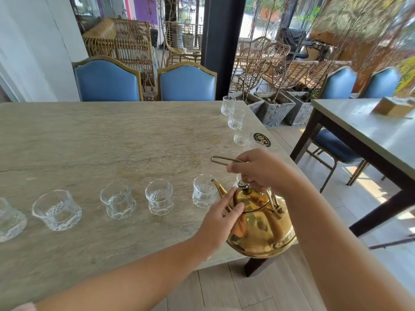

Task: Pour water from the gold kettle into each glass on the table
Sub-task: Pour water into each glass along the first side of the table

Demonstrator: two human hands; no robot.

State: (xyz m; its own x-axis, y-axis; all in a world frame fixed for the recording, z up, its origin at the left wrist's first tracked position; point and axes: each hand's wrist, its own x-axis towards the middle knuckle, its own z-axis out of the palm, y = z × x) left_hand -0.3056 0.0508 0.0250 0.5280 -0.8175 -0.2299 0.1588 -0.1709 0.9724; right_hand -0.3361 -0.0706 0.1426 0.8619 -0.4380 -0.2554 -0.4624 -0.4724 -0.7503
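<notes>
A shiny gold kettle [261,223] hangs tilted over the table's [112,135] front right corner. Its spout tip is right beside a patterned glass [203,191]. My right hand [258,169] grips the kettle's thin wire handle from above. My left hand [221,217] touches the kettle's shoulder by the spout with straight fingers. No stream of water shows. Further glasses stand in a row to the left: one [159,197], another [118,200], a wide one [57,209] and a cut-off one [9,218]. Three more glasses [236,118] line the right edge.
A black round "30" marker [262,139] lies near the right edge. Two blue chairs [107,79] stand at the far side. A second table [370,131] with a wooden box [393,106] is to the right, across an aisle. Stone planters [278,111] sit beyond the corner.
</notes>
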